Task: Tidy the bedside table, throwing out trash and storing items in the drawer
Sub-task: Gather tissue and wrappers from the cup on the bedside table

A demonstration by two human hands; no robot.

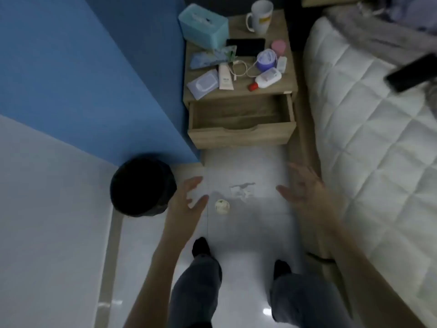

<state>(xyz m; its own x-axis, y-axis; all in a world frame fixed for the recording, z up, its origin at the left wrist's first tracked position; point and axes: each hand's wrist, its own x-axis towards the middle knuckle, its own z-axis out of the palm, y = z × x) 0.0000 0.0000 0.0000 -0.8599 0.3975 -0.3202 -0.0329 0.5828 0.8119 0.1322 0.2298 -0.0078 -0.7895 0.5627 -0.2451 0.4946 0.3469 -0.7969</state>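
The wooden bedside table point(287, 74) stands ahead with its drawer point(241, 134) pulled open and bare inside. On top lie a teal tissue box point(204, 26), a white mug point(260, 16), a black phone point(249, 46), a wipes pack point(203, 84), a cream tube point(225, 76), a white cable point(243, 69), a purple jar point(266, 59), a pink cup point(279, 47) and a white bottle with a red cap point(267, 78). My left hand point(186, 202) and right hand point(302, 188) hover open and empty over the floor, well short of the table.
A black bin point(142, 185) stands on the floor at the left by the blue wall. A small white ball of trash point(222, 206) and a crumpled white scrap point(242, 190) lie on the tiles between my hands. The bed point(378, 126) runs along the right, a dark object point(413, 72) on it.
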